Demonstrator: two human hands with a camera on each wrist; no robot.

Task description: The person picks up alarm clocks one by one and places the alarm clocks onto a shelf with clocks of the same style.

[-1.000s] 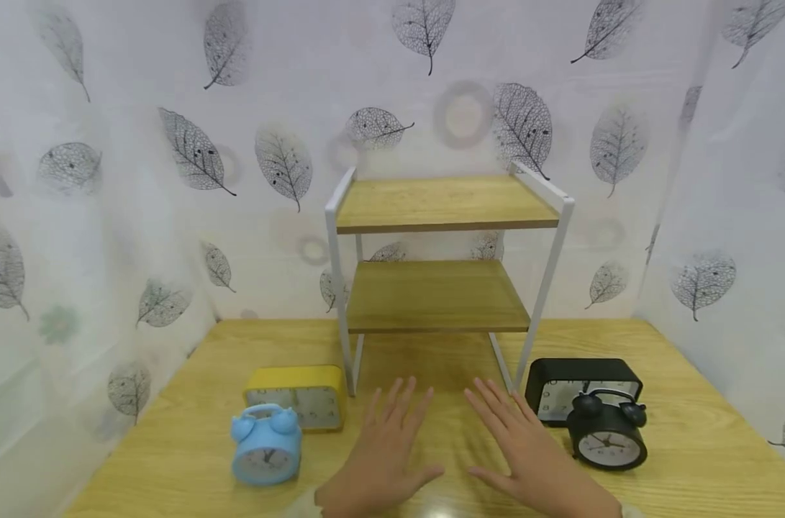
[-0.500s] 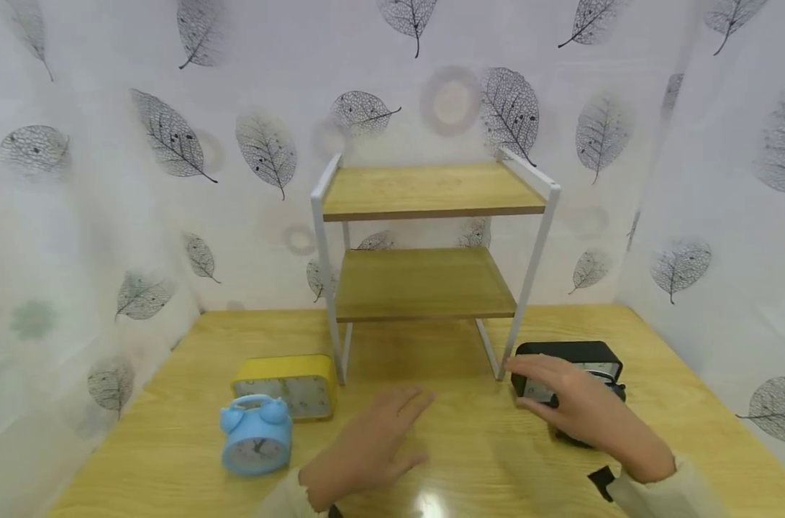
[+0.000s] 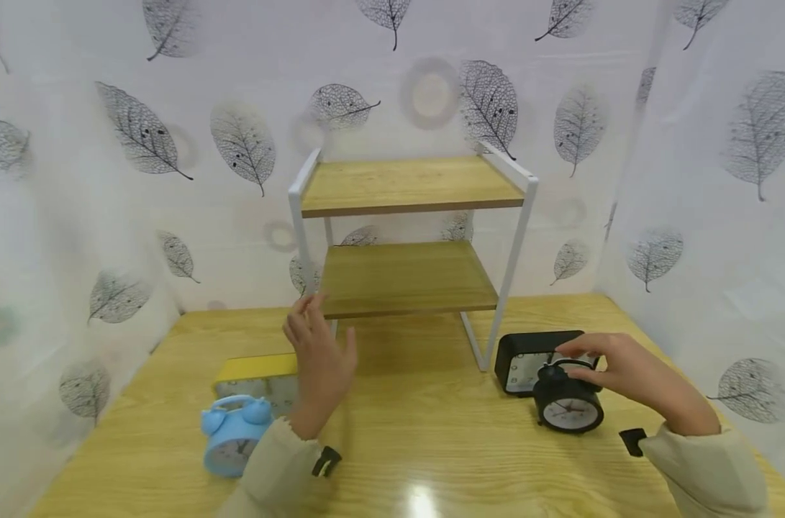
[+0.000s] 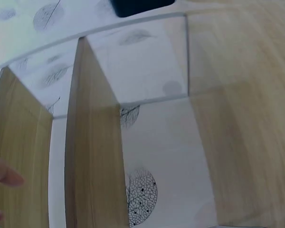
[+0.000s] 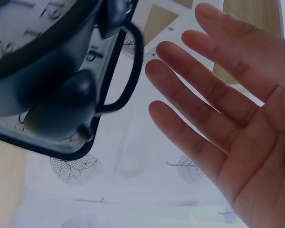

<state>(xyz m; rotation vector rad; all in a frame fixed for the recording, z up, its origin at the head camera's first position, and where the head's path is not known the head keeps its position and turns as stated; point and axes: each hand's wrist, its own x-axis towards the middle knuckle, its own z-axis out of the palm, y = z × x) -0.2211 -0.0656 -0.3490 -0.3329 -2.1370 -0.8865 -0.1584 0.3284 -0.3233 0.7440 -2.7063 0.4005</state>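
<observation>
My right hand [image 3: 632,370] hovers at the handle of a round black twin-bell alarm clock [image 3: 568,406]. In the right wrist view its fingers [image 5: 199,102] are spread and stand apart from the clock's handle [image 5: 135,71]. Behind that clock is a black rectangular clock [image 3: 515,367]. My left hand [image 3: 321,367] is raised before the left side of a two-tier shelf [image 3: 411,277], holding nothing. It partly covers a yellow rectangular clock [image 3: 256,378]. A light blue twin-bell alarm clock [image 3: 233,432] stands beside the left sleeve, partly hidden by it. In the left wrist view only two fingertips [image 4: 7,173] show.
The shelf has white metal legs [image 3: 509,280] and two wooden boards, and stands toward the back of the wooden table [image 3: 405,424]. Leaf-printed white sheeting [image 3: 398,72] encloses the back and both sides.
Both hands began side by side, palms down, before the shelf. The right hand has moved right to the black alarm clock; the left has risen and moved left. The head view has shifted slightly.
</observation>
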